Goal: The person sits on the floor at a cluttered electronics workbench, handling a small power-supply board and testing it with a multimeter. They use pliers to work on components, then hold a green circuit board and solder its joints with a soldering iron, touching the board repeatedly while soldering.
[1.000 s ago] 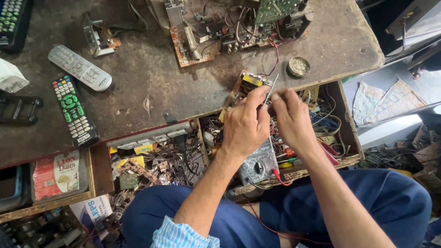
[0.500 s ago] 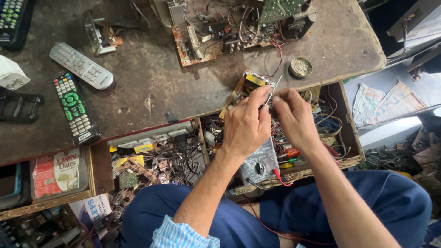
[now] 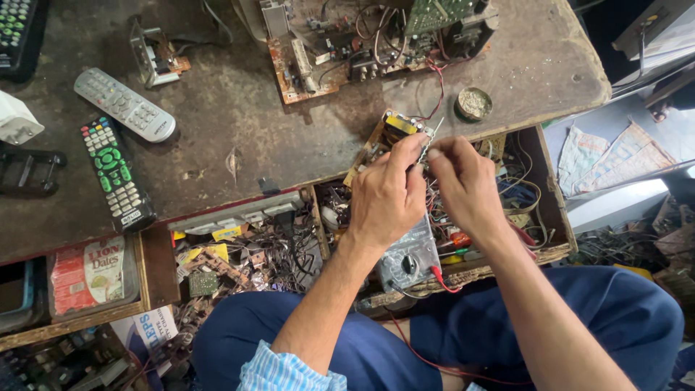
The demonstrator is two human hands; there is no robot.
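Your left hand (image 3: 387, 199) and right hand (image 3: 467, 188) meet just right of the frame's centre, over the front edge of the counter (image 3: 239, 137). Both grips are pinched nearly shut, fingertips together on a small metal part (image 3: 427, 141); which hand carries it and which only touches it cannot be told. The part sits at the near corner of a small circuit board (image 3: 387, 134) with a yellow component, which lies tilted over the counter's edge.

Below your hands an open wooden drawer (image 3: 554, 210) is crowded with loose wires, and a grey multimeter (image 3: 409, 261) with red leads lies in it under your left wrist. A second drawer (image 3: 239, 253) to the left is packed with parts and boards, so there is little free room under the hands.

The barest stretch of counter lies left of centre. Beyond the hands, at the upper middle, sits a large circuit board (image 3: 318, 58) with wires running from it, and a small round tin (image 3: 474, 103) stands just right of it. Two remote controls, one grey (image 3: 124, 105) and one black (image 3: 116, 170), lie at the left, well apart from your hands.
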